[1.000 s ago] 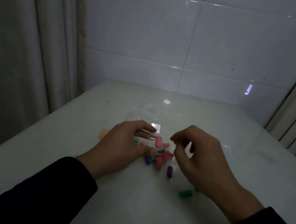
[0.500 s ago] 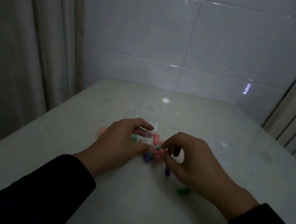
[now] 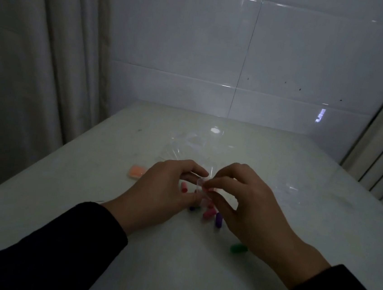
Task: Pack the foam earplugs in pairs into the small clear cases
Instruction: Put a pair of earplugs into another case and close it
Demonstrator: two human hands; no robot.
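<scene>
Head view: left hand [image 3: 162,189] and right hand [image 3: 246,198] both hold a grip on one clear case [image 3: 201,186] above the worktop [image 3: 86,193]; contents indistinct. Beneath the case: about six loose earplugs [image 3: 209,214]. Left of it: one filled orange case [image 3: 137,171].

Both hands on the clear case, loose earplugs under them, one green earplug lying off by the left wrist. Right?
Wrong side: the head view shows the green earplug by the right wrist. The rest holds: left hand and right hand meet at the clear case, loose earplugs beneath.
</scene>
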